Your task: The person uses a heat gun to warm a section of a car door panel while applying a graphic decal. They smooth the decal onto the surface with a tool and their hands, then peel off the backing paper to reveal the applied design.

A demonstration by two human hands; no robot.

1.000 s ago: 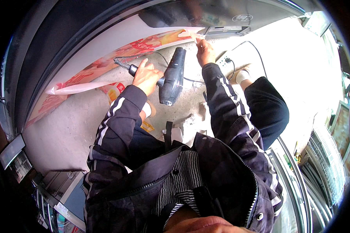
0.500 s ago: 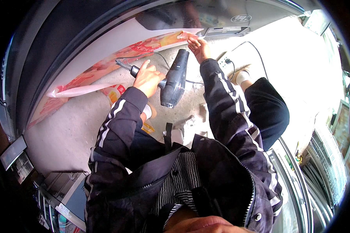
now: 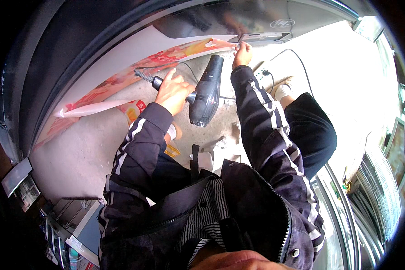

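— Down at the foot of the dark vehicle body point(image 3: 76, 58), what am I looking at?

— I see my left hand point(image 3: 173, 92) wrapped tight around the handle of a black plastic heat gun point(image 3: 207, 96), forefinger stretched out along the top. The gun hangs just above the grey concrete floor point(image 3: 85, 153), between my two striped sleeves.

— And the other hand?

— My right hand point(image 3: 242, 54) has moved up and away over the last second. Its fingers are now pinched narrow on the far end of the long red-and-orange printed film strip point(image 3: 135, 74), right at the lower edge of the panel. A second ago it sat lower, nearer the gun.

— Meaning?

— I judge the end of the strip is being pulled or pressed while the heat is held off it.

— Which way does the gun point?

— Its barrel runs lengthwise from the panel down toward me, the wide end nearest my body; I cannot tell which end is the nozzle. The handle sticks out to my left, its coiled cord point(image 3: 144, 76) trailing toward the strip. The strip's long axis follows the panel edge, left to right.
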